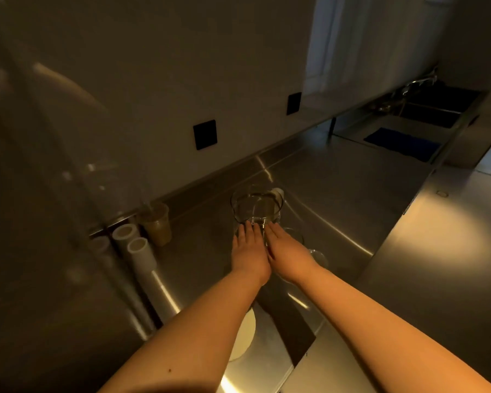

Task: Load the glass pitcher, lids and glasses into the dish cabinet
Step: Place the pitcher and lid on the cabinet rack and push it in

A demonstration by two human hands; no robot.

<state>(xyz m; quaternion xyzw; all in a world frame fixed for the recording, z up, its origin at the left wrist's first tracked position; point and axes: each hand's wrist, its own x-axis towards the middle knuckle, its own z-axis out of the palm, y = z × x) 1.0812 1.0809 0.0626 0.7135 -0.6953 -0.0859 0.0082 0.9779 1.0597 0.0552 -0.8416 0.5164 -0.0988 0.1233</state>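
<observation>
Glass pitcher [256,204] stands upright on a stainless steel counter [338,177], close to the far wall, as a person reaches for it with both bare hands from the near edge.

Head view: the left hand [248,252] and right hand [288,251] lie side by side, touching along their inner edges, with fingers stretched forward and their tips at the pitcher's near base. Neither hand has closed around the glass; whether the tips actually press it cannot be told in the dim light. The paired reach suggests a two-handed lift, a sensible precaution for a wide, clear and probably slippery vessel.

Just right of the right hand sit more clear glass pieces [315,255], probably glasses or lids waiting their turn, though their shapes are hard to read. A pale round disc [245,336], possibly a lid, lies nearer, partly under the left forearm.

To the left, a plastic cup [158,222] and white tubes [133,245] stand against a reflective panel [40,194], perhaps the cabinet door. A sink [425,114] lies far right. Loading appears to be at an early stage.
</observation>
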